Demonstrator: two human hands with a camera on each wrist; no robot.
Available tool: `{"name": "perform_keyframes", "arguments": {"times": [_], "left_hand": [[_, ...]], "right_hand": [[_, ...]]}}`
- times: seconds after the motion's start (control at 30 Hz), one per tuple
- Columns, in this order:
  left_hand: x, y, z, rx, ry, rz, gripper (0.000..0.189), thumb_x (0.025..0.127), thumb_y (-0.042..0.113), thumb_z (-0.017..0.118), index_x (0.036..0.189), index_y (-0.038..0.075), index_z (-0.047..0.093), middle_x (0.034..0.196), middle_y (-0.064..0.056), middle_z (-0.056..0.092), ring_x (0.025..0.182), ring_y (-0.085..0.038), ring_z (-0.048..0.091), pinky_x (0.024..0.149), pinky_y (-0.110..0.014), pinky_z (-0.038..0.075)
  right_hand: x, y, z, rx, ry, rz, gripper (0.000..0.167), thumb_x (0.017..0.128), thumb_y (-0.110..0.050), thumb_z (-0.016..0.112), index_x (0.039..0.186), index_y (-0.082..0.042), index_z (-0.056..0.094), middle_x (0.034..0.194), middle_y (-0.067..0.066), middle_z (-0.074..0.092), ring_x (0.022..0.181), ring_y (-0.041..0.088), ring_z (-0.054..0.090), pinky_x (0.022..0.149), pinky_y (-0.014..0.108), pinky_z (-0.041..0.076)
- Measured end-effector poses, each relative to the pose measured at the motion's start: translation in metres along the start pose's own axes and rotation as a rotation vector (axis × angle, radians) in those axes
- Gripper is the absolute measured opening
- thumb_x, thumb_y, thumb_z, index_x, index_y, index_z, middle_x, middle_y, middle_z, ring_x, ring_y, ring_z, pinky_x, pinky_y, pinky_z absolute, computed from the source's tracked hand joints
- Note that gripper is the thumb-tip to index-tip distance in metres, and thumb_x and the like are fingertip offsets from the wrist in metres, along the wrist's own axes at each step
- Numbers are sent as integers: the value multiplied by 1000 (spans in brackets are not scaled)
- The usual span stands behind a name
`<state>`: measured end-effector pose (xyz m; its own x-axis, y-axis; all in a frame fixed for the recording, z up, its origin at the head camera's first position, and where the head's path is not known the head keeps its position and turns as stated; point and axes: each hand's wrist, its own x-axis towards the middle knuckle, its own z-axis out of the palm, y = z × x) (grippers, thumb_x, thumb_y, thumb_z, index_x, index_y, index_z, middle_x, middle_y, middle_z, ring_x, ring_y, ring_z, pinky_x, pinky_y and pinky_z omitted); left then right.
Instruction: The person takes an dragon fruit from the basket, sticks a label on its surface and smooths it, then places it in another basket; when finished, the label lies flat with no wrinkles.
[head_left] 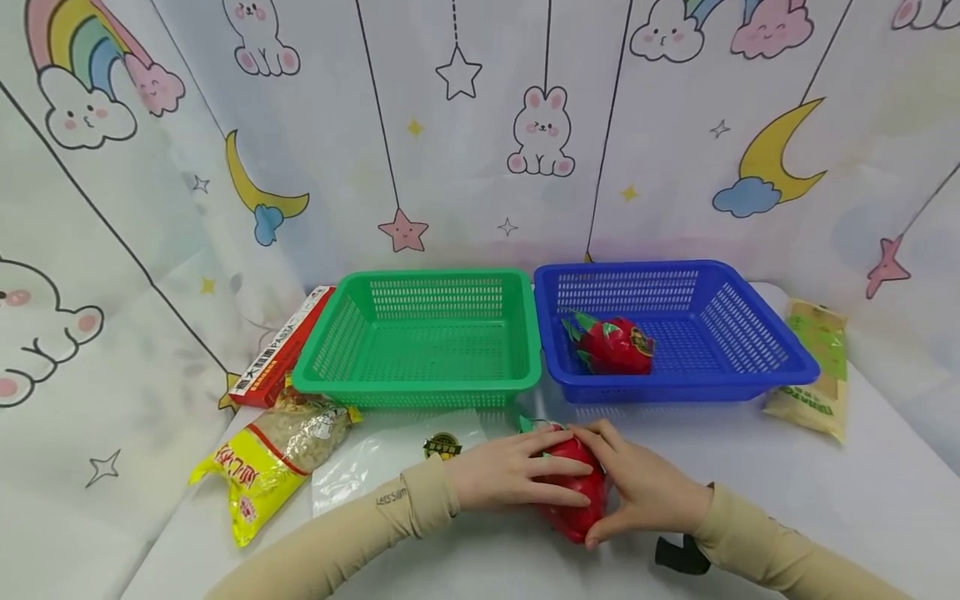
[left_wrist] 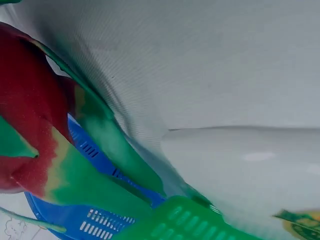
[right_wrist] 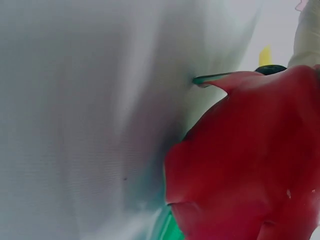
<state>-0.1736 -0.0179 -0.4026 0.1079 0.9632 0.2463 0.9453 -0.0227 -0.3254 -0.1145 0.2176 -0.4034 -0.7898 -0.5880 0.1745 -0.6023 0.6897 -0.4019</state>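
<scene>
A red dragon fruit [head_left: 572,487] with green-tipped scales rests on the white table in front of the baskets, between my two hands. My left hand [head_left: 510,468] lies over its left side and top, fingers spread around it. From the right, my right hand [head_left: 648,483] grips the fruit, with the thumb low at its near end and the fingers at its far end. In the left wrist view, the dragon fruit [left_wrist: 30,110] shows its green scales at the left edge. The right wrist view has the red skin [right_wrist: 255,160] close up; neither wrist view shows the fingers.
Behind stand a green basket [head_left: 416,387] and a blue basket [head_left: 675,387] holding another dragon fruit [head_left: 617,346]. A clear bag with a gold label [head_left: 442,446], a yellow snack bag [head_left: 273,458] and a red pasta box [head_left: 281,350] lie left; a beige-green packet [head_left: 813,375] lies right.
</scene>
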Motion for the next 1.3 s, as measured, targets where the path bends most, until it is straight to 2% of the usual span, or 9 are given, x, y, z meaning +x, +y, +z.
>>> {"name": "perform_keyframes", "arguments": {"times": [0.07,0.17,0.33,0.57,0.7,0.9,0.97,1.13,1.3], "left_hand": [[-3,-1,-1,-9,10,2,37,96,31,49,132,30,50,141,-1,42,135,-31,31,113,-37,24],[-9,-4,-4,-55,33,-23,43,90,29,60,131,27,51,140,-4,43,133,-31,33,112,-33,26],[-25,-8,-11,-117,52,-128,57,77,28,75,129,25,52,138,-6,44,129,-30,40,109,-34,32],[-50,-14,-19,-131,54,-270,57,75,25,76,127,22,53,134,-7,48,124,-27,45,105,-35,37],[-70,-21,-23,-115,-2,-400,55,78,26,73,128,17,51,131,-8,51,121,-27,47,102,-38,39],[-104,-29,-25,-150,-166,-732,47,82,27,69,123,9,53,117,-10,56,102,-26,57,85,-38,49],[-112,-30,-25,-164,-210,-815,45,82,26,69,120,7,54,113,-11,58,96,-27,59,81,-39,50],[-123,-30,-24,-220,-290,-949,43,81,23,69,115,1,56,106,-16,60,93,-33,60,80,-44,50],[-128,-27,-17,-285,-355,-999,48,78,22,73,115,-3,55,108,-18,58,95,-35,58,82,-45,50]], "right_hand": [[0,-2,0,-11,8,2,113,54,-68,73,140,-6,32,120,-8,37,95,3,54,78,27,53],[1,-4,0,-15,8,23,115,53,-68,74,140,-6,31,119,-6,39,92,4,54,74,26,54],[-1,-1,-2,-28,-22,63,116,53,-72,70,141,-7,31,125,0,41,101,11,54,76,31,55],[-4,5,-4,-57,5,47,114,55,-66,75,142,-7,30,138,7,39,122,26,43,89,47,49],[-4,8,-5,-77,42,20,114,55,-63,76,141,-3,32,138,9,40,123,26,41,93,49,46],[-5,9,-9,-71,57,34,109,61,-62,73,141,-1,30,139,13,39,125,31,40,95,54,42],[-6,8,-10,-60,55,49,108,64,-64,70,142,-2,28,139,14,39,125,33,39,95,56,41],[-7,6,-13,-41,55,51,106,66,-65,67,143,-5,26,140,14,38,126,34,39,94,57,41],[-7,4,-12,-51,54,53,105,67,-66,66,144,-6,26,140,14,38,126,34,39,94,56,42]]}}
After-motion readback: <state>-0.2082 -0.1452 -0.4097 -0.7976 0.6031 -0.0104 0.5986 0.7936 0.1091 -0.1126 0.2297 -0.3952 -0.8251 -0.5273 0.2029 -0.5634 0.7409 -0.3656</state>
